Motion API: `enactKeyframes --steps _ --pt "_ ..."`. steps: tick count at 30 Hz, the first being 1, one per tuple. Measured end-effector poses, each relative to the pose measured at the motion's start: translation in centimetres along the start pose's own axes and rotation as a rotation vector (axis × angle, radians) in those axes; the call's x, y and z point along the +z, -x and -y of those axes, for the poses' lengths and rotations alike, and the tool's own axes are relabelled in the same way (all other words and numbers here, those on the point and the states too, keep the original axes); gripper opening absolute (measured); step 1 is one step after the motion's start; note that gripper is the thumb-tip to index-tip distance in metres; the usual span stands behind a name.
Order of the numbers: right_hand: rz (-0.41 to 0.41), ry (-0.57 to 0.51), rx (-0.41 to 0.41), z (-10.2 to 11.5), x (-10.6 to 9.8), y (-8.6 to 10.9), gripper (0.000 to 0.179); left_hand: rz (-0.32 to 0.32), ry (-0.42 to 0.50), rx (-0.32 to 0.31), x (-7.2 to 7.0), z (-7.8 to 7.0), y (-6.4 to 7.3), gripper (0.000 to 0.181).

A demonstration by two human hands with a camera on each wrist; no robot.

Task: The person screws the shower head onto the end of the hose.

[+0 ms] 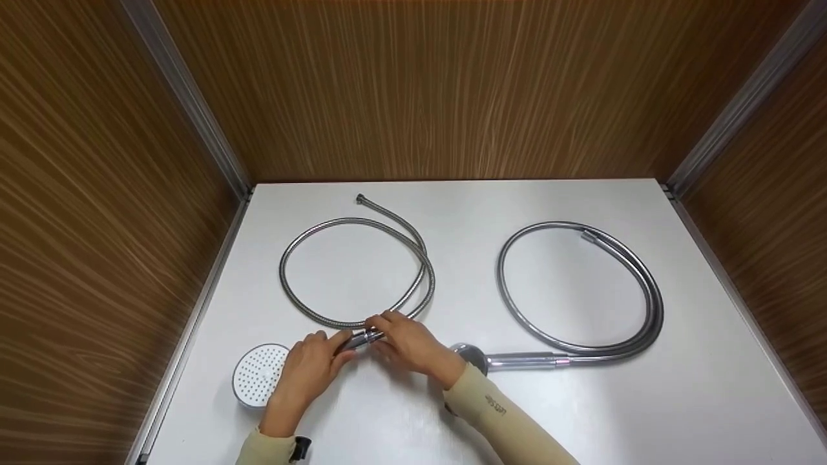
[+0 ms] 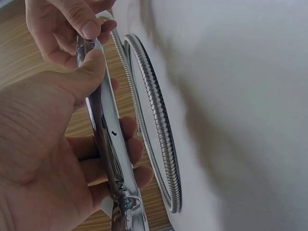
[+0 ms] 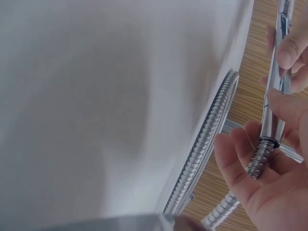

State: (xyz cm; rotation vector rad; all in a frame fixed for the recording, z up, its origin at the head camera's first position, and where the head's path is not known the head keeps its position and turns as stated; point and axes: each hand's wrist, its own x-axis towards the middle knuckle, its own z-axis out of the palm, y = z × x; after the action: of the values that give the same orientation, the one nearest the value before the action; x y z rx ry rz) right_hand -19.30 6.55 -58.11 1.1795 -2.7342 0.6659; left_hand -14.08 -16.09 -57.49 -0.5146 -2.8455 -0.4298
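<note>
At the left of the head view, a shower head (image 1: 260, 374) shows its round, dotted white spray face. My left hand (image 1: 309, 367) grips its chrome handle (image 2: 113, 132), fingers behind and thumb along the front. At the handle's end, my right hand (image 1: 413, 343) holds the smooth hose connector (image 3: 273, 126) between thumb and fingers. The connector meets the handle end in the right wrist view. Out of it runs a ribbed metal shower hose (image 1: 282, 261), looped on the table beyond my hands, its other end nut (image 1: 360, 199) lying at the back.
To the right lies a second shower head (image 1: 470, 355), partly hidden by my right forearm. Its handle (image 1: 523, 361) joins a coiled smooth grey hose (image 1: 501, 271). Wood-grain panels (image 1: 426, 90) wall the white table (image 1: 465, 213) at the back and both sides.
</note>
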Motion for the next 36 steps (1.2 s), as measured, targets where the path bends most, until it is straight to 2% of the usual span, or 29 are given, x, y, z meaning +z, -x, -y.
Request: enactKeyframes --steps 11,22,36 --pt "0.031 0.020 -0.004 -0.03 -0.01 0.14 0.034 -0.013 -0.011 0.016 0.01 -0.10 0.16 0.029" --pt "0.017 -0.010 -0.006 -0.07 0.21 0.28 0.034 0.000 0.000 0.002 0.13 -0.34 0.37 0.030" --pt "0.017 0.008 -0.019 0.09 -0.39 0.31 0.033 -0.014 0.007 0.019 0.11 -0.33 0.21 0.031"
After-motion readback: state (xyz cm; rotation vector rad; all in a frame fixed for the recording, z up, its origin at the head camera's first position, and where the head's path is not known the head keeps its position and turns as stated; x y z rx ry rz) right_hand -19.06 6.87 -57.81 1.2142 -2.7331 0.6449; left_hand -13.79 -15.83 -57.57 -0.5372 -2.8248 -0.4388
